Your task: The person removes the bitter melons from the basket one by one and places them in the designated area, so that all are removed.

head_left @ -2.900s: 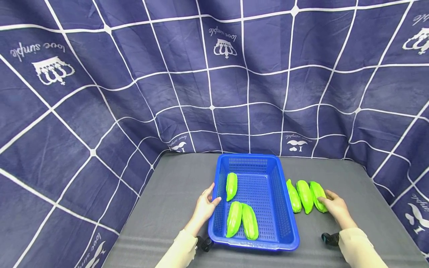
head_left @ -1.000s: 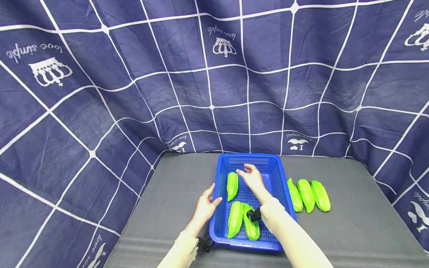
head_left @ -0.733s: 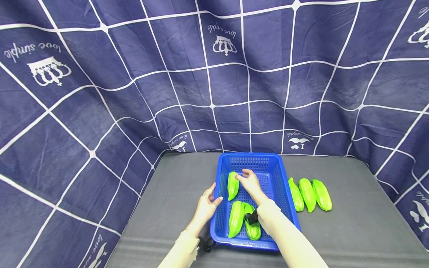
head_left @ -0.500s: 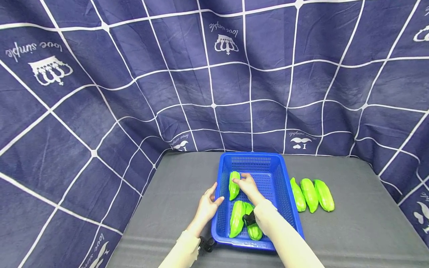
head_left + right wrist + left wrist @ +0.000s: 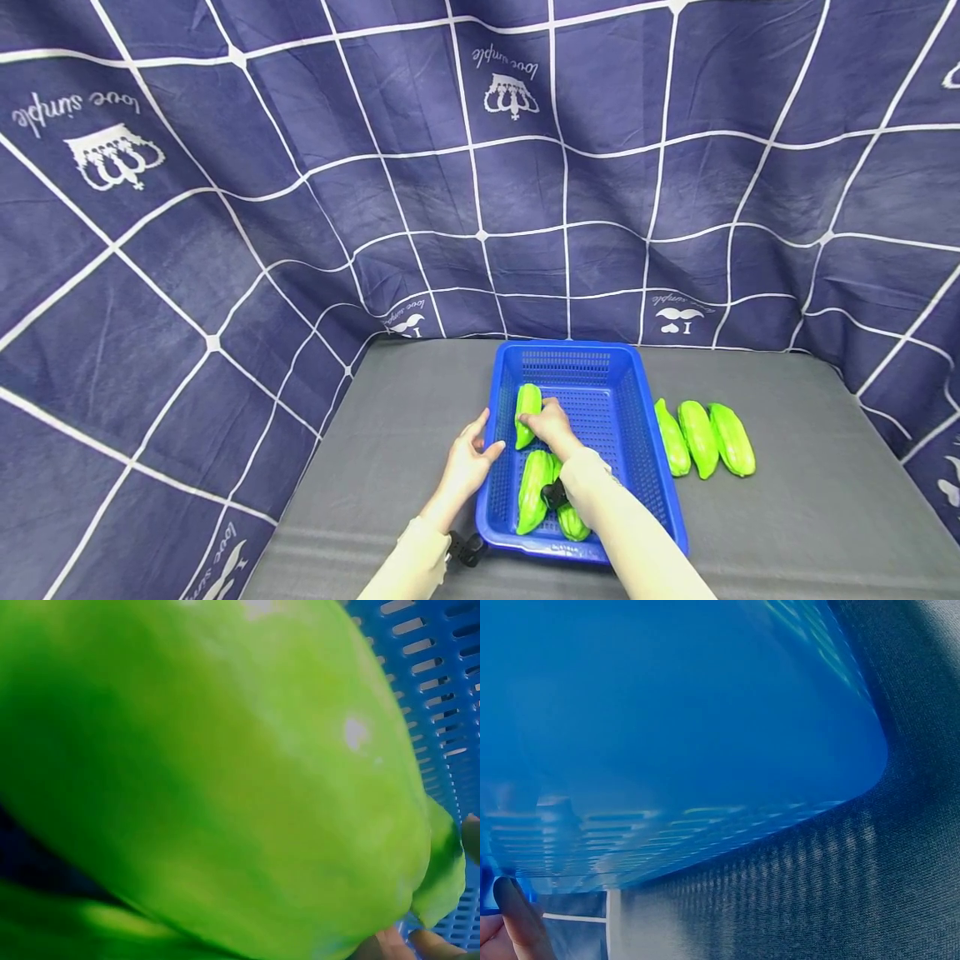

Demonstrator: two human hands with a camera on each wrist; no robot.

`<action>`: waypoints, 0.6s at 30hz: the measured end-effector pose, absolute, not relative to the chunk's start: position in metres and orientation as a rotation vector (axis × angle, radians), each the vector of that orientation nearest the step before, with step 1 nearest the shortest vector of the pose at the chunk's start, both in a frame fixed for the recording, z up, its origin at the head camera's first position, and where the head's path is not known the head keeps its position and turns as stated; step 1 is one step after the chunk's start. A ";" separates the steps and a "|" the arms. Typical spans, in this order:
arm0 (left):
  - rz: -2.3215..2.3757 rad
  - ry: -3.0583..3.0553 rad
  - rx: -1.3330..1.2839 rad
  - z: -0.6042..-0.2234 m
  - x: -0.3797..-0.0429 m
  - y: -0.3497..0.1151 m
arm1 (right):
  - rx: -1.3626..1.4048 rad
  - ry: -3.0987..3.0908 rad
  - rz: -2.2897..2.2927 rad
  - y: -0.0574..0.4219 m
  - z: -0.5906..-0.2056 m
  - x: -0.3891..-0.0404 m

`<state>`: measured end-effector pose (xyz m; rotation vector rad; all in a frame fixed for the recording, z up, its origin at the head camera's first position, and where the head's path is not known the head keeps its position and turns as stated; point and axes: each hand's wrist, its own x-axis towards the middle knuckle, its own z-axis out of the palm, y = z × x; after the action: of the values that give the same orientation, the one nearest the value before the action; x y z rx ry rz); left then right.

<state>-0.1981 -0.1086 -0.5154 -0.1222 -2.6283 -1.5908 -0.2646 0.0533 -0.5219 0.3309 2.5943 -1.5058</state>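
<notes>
Both hands are gripping: the left hand (image 5: 467,467) is apparently holding the left rim of the blue basket (image 5: 497,379) between thumb and fingers, while the right hand (image 5: 555,427) is pinching a ridged green gourd (image 5: 529,399) inside, toward the far left, opened only to its width. Three loose gourds (image 5: 699,439) are lying on the surface (image 5: 420,400) to the right. Glossy skin is probably inviting a slip if the pinch proves shallow, and the black wrist camera (image 5: 554,493), overhanging two nearer gourds (image 5: 534,496), is risking knocking them.
</notes>
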 end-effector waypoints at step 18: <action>-1.633 -2.618 -0.113 -0.517 -0.199 -0.108 | 0.390 2.354 -1.692 0.061 -0.522 -0.266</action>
<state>-0.1987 -0.1080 -0.5165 -0.1128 -2.6184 -1.6334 -0.2664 0.0611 -0.5222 0.3904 2.3535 -1.6917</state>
